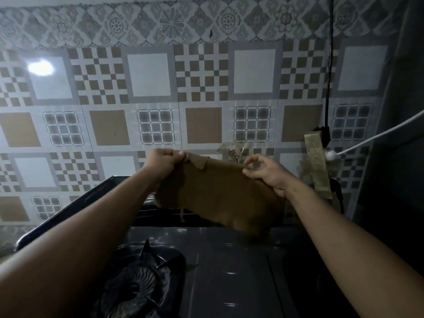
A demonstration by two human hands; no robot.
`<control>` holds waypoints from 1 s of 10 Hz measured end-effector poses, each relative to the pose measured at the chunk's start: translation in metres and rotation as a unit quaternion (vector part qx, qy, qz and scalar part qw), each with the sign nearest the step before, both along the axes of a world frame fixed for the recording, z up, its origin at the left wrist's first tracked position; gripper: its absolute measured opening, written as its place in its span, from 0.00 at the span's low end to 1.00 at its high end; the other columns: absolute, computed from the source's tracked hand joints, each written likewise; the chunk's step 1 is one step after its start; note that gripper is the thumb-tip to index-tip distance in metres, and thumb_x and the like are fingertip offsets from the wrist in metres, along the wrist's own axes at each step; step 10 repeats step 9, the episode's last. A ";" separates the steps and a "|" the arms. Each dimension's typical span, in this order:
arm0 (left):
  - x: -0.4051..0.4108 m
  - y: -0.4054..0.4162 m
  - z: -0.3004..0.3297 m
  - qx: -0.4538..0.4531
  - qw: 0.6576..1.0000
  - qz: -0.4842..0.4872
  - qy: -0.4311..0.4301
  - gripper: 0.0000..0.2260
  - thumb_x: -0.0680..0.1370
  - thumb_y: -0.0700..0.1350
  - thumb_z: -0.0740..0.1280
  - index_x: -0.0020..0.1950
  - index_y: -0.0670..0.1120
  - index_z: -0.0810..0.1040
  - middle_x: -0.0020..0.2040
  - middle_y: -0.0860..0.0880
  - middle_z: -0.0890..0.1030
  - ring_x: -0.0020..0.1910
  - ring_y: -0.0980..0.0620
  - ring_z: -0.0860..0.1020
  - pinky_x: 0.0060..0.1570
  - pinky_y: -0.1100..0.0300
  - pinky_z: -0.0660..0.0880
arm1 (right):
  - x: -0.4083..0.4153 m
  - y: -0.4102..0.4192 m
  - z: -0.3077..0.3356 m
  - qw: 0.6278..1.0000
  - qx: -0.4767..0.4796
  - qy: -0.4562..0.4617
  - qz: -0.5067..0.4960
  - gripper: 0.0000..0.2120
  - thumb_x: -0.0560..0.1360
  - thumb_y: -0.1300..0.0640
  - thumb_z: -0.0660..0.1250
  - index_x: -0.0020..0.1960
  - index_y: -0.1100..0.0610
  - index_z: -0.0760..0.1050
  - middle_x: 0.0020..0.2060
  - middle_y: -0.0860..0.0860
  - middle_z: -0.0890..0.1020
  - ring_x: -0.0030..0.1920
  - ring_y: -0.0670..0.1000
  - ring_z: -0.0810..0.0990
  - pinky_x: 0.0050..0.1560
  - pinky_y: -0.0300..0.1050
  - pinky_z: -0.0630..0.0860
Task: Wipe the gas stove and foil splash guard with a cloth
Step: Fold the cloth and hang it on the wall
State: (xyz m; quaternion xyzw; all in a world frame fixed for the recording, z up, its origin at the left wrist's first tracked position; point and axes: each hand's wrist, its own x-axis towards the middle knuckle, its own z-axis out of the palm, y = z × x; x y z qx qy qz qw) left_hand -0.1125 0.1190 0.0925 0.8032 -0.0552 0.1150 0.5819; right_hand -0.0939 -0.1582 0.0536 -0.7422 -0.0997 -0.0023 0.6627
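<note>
A brown cloth (218, 196) hangs spread in the air above the back of the dark gas stove (229, 271). My left hand (164, 162) pinches its upper left corner. My right hand (267, 172) pinches the upper right edge between thumb and forefinger, other fingers spread. The stove's black burner (137, 288) with its pan supports sits at the lower left, below my left forearm. A dark raised panel (68, 210) stands along the stove's left and back side; whether it is the foil guard is unclear in the dim light.
A patterned tiled wall (149, 99) rises right behind the stove. At right, a black cable (329, 76) drops to a plug, with a white cord (367, 138) and taped strips (316, 161) on the wall. A dark surface (401, 111) closes the right side.
</note>
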 end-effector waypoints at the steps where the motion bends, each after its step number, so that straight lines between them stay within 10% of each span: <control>1: 0.019 -0.013 -0.024 0.011 1.000 0.004 0.028 0.11 0.79 0.47 0.66 0.42 0.41 0.78 0.39 0.46 0.77 0.40 0.50 0.76 0.36 0.59 0.71 | 0.015 -0.003 0.007 0.981 -0.127 -0.096 -0.108 0.07 0.73 0.61 0.71 0.48 0.51 0.79 0.51 0.54 0.80 0.49 0.55 0.81 0.44 0.47 0.79; 5: 0.106 -0.045 -0.080 0.140 0.979 0.141 0.037 0.11 0.77 0.51 0.68 0.46 0.44 0.84 0.42 0.45 0.83 0.43 0.47 0.81 0.45 0.52 0.81 | 0.094 0.009 -0.030 0.779 -0.448 -0.355 -0.260 0.07 0.76 0.57 0.67 0.52 0.55 0.81 0.49 0.53 0.77 0.47 0.54 0.76 0.44 0.48 0.76; 10: 0.110 -0.057 -0.121 0.194 0.969 0.067 0.139 0.11 0.71 0.46 0.75 0.48 0.40 0.81 0.44 0.42 0.83 0.43 0.46 0.83 0.42 0.54 0.81 | 0.075 0.002 -0.057 0.823 -0.443 -0.246 -0.256 0.19 0.75 0.54 0.66 0.65 0.51 0.76 0.57 0.52 0.76 0.60 0.53 0.71 0.61 0.50 0.71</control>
